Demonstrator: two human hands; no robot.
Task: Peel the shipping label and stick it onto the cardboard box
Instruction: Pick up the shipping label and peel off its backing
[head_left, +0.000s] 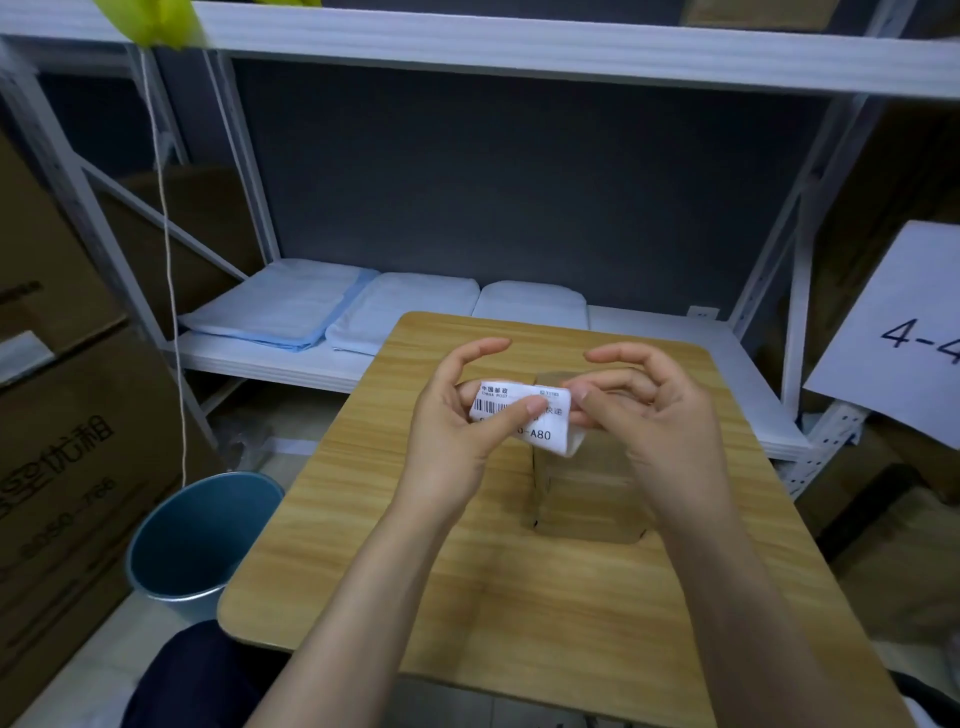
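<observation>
A white shipping label (540, 431) with a barcode and the print "A80" is held above the wooden table (395, 545). My left hand (457, 431) pinches its left part, thumb across the front. My right hand (649, 415) pinches its right edge, where a corner curls away from the sheet. Under both hands stands a small brown cardboard box (587, 493) on the table, partly hidden by my fingers and the label.
A blue bucket (197, 540) stands on the floor left of the table. Folded white and blue cloths (322, 312) lie on the white shelf behind. Large cardboard cartons (67, 441) stack at the left. A paper sign marked "4-4" (904, 338) hangs at the right.
</observation>
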